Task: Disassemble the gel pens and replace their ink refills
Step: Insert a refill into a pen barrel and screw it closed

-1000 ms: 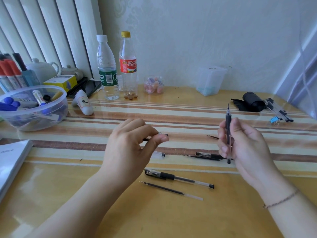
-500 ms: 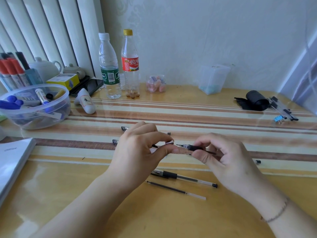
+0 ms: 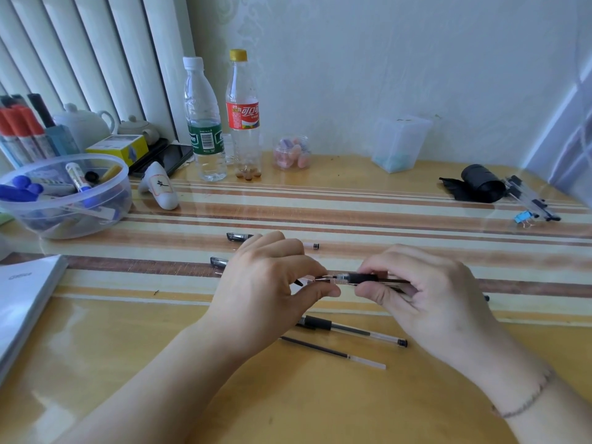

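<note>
A gel pen [image 3: 362, 278] with a black grip lies level between both hands above the table's middle. My right hand [image 3: 423, 299] grips its barrel. My left hand [image 3: 272, 283] pinches the small tip piece at the pen's left end. Below the hands another gel pen [image 3: 352, 331] and a loose ink refill [image 3: 333, 352] lie on the table. Behind my left hand two more pens [image 3: 238, 237] [image 3: 219, 261] lie partly hidden; only their black caps show clearly.
A clear bowl [image 3: 64, 216] of markers stands at the left, with a white notebook [image 3: 22, 302] in front of it. Two bottles [image 3: 205, 123] [image 3: 243, 116], a small jar [image 3: 291, 153] and a clear box [image 3: 398, 144] line the wall. A black roll [image 3: 479, 184] and clips [image 3: 531, 203] lie at right.
My right hand has swung the pen from upright to level and brought it to my left hand. Both hands now meet at the pen's tip end.
</note>
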